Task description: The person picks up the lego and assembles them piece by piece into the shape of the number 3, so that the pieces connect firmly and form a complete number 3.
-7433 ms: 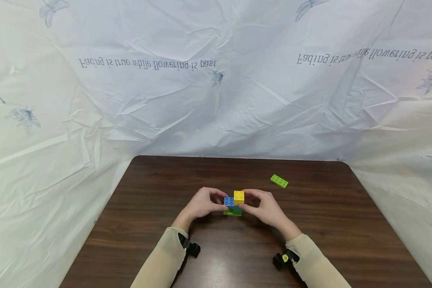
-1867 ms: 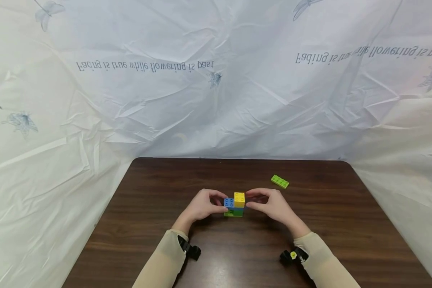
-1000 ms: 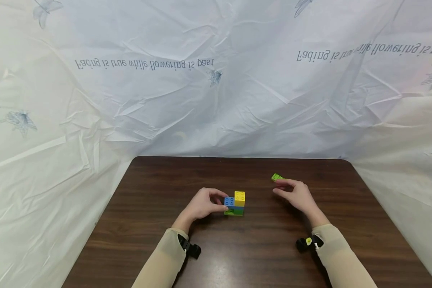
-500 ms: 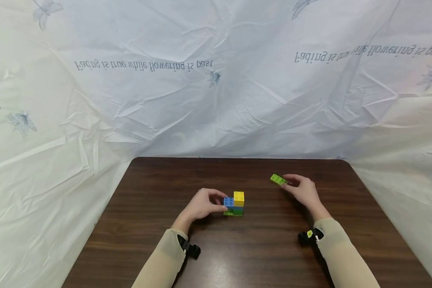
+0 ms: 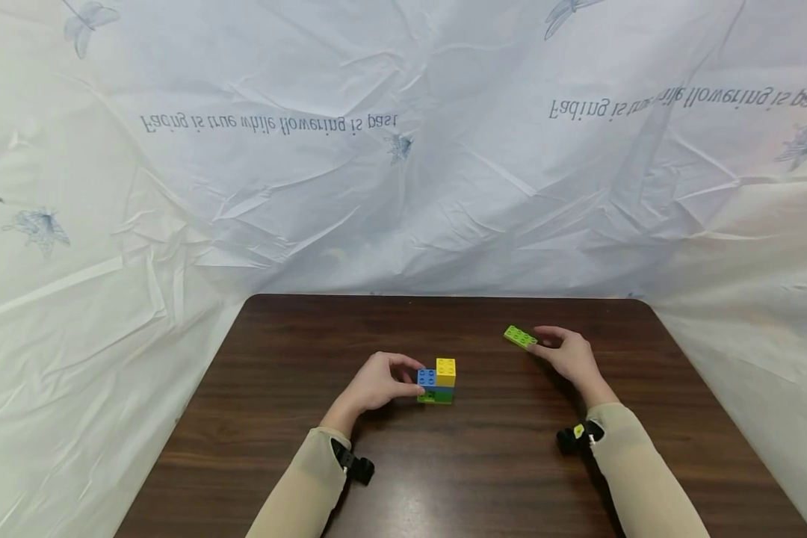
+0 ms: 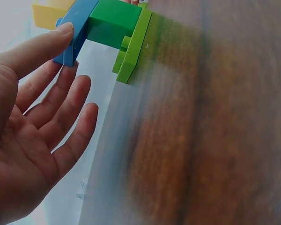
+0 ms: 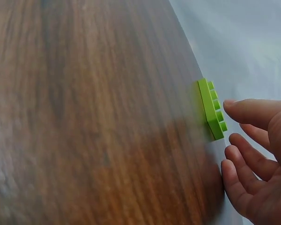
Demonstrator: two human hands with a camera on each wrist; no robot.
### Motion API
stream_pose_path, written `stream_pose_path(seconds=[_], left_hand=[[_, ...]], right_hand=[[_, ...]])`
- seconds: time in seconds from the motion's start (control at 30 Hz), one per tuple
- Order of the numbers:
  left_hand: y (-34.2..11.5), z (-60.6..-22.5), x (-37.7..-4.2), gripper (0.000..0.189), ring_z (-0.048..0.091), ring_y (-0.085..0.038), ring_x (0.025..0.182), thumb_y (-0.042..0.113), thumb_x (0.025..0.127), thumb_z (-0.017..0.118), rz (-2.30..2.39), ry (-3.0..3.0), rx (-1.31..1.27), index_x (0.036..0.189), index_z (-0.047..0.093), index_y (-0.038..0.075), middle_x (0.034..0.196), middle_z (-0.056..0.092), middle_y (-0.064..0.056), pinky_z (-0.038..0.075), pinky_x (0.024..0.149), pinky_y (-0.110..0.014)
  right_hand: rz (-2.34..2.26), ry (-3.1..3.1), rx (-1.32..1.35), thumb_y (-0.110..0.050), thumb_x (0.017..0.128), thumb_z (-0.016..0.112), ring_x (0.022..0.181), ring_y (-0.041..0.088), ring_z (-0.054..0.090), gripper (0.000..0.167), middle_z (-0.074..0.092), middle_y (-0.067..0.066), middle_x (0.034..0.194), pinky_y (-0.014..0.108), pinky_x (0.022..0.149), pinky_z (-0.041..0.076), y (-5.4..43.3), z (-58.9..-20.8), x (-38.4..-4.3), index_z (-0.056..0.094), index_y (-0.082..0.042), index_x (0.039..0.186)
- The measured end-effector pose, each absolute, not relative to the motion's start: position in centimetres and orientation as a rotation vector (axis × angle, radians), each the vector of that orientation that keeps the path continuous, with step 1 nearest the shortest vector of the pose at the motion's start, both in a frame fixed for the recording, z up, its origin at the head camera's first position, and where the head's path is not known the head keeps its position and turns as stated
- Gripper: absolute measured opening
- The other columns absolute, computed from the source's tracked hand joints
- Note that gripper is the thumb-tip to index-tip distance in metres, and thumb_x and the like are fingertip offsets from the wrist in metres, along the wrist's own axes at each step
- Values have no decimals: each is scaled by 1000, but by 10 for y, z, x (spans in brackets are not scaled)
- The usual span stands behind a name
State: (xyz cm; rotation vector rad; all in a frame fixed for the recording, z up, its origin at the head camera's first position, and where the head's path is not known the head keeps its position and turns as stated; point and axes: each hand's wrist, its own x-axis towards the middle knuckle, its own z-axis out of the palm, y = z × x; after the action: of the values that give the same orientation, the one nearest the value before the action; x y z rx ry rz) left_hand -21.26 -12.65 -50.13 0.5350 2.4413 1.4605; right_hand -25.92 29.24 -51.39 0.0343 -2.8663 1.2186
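In the head view my left hand (image 5: 378, 382) pinches the left end of a blue building brick (image 5: 427, 377) between thumb and fingertips. A yellow brick (image 5: 446, 371) sits on its right half. Beneath is a green brick (image 6: 114, 23), standing on a lime-green plate (image 6: 133, 49) in the left wrist view. This stack rests on the table. Farther back on the right, a loose lime-green studded plate (image 5: 521, 336) lies flat. My right hand (image 5: 568, 357) hovers at its right end, fingers loosely bent. The right wrist view shows a small gap between thumb and plate (image 7: 210, 108).
The dark wooden table (image 5: 403, 463) has a rounded back edge near the loose plate. Behind it hangs a white printed sheet (image 5: 336, 194). A small black camera is strapped to each wrist.
My right hand has left the yellow brick, moved right and back past the loose plate, and now stays at its right end. My left hand keeps its place on the stack.
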Motion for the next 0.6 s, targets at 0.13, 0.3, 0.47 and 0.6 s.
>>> stream_pose_path(seconds=[0.13,0.3,0.47,0.6], left_hand=[[-127,-502,-213,33,66,-21,85,29,91,90,1466,2442,539,121,81,20,99,74,5,53,72,-37],[-127,-502,-213,33,67,-21,85,29,90,90,1469,2442,547,120,81,20,97,74,5,54,73,-38],[-126,-503,-213,33,67,-21,84,29,90,90,1476,2437,557,120,81,19,97,74,5,54,73,-37],[-126,-503,-213,33,67,-21,84,28,90,90,1478,2436,562,120,81,19,98,74,4,53,71,-37]], right_hand=[[1260,-2884,13,-35,101,78,127,45,60,60,63,28,140,63,104,47,294,-515,-259,62,-3,148],[1317,-2924,-23,-35,101,78,129,44,59,62,62,28,142,62,104,47,294,-516,-259,60,-2,150],[1322,-2942,-33,-33,101,78,129,44,58,62,60,29,142,61,103,48,293,-517,-259,60,-1,150],[1289,-2948,-39,-33,101,78,127,45,58,61,61,30,140,62,102,48,291,-518,-260,60,0,149]])
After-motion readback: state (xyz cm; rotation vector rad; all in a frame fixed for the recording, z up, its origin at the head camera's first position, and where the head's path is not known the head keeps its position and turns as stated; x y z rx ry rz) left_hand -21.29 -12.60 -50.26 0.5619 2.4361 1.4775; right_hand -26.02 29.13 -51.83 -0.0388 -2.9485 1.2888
